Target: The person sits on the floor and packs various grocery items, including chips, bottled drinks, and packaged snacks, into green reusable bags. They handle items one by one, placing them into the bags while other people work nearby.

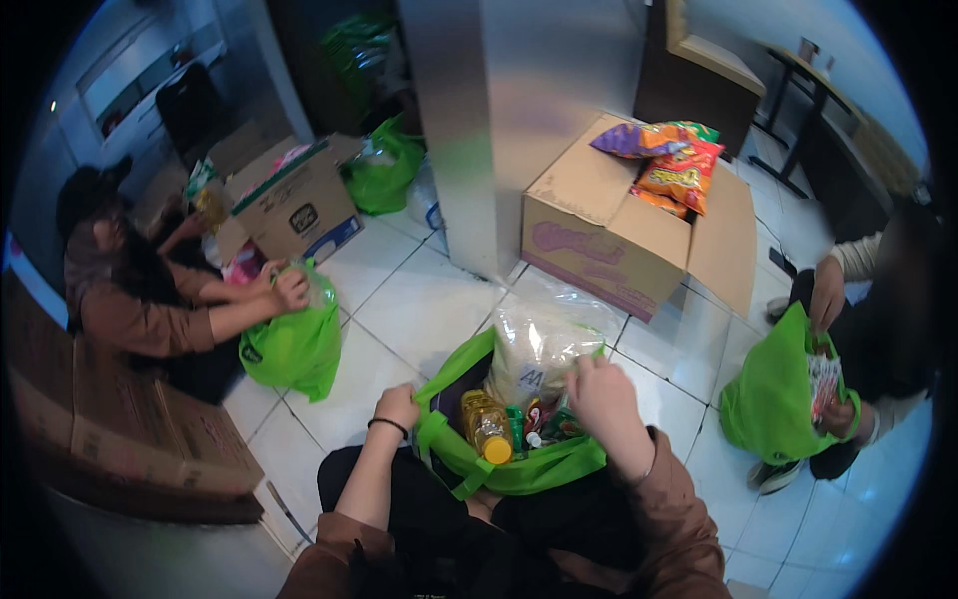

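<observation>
A bright green reusable shopping bag stands open before me, between my knees. My left hand grips its left rim. At the opposite side, the fingers of my right hand are closed at the bag's right rim, against a clear plastic sack of white grains that look like rice. That sack leans up out of the far side. Nearer me inside lie a bottle of yellow cooking oil with a yellow cap, a green packet and a red bottle with a white cap. The bag's bottom is hidden.
Beyond the bag, a cardboard carton holds snack packets beside a metal-clad pillar. People with green bags sit left and right. More cartons stand at left on white floor tiles.
</observation>
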### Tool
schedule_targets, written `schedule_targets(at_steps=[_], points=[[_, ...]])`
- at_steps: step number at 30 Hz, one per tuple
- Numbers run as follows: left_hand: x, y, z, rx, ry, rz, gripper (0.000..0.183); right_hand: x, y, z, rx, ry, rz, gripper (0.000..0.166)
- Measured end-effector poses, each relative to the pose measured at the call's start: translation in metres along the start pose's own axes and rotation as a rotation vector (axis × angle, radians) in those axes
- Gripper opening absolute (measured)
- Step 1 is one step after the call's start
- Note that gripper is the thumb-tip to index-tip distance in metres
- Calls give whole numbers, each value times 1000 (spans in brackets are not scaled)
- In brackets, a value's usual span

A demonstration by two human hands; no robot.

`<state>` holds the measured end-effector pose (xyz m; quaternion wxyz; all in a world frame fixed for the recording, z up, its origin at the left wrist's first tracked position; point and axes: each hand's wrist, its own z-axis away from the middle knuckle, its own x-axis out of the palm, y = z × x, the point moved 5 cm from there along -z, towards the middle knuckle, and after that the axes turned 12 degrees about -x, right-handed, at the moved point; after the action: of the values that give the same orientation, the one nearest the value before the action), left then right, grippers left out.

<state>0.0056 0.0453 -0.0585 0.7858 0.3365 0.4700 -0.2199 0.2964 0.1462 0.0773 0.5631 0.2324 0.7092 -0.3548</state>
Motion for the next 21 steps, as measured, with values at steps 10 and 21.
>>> schedule_targets(at_steps=[10, 21], points=[[-26, 40, 38, 275, 124, 254, 30, 77, -80, 44, 11, 289, -926, 61], [-39, 48, 37, 362, 100, 458, 15, 76, -138, 17, -166, 23, -325, 53]])
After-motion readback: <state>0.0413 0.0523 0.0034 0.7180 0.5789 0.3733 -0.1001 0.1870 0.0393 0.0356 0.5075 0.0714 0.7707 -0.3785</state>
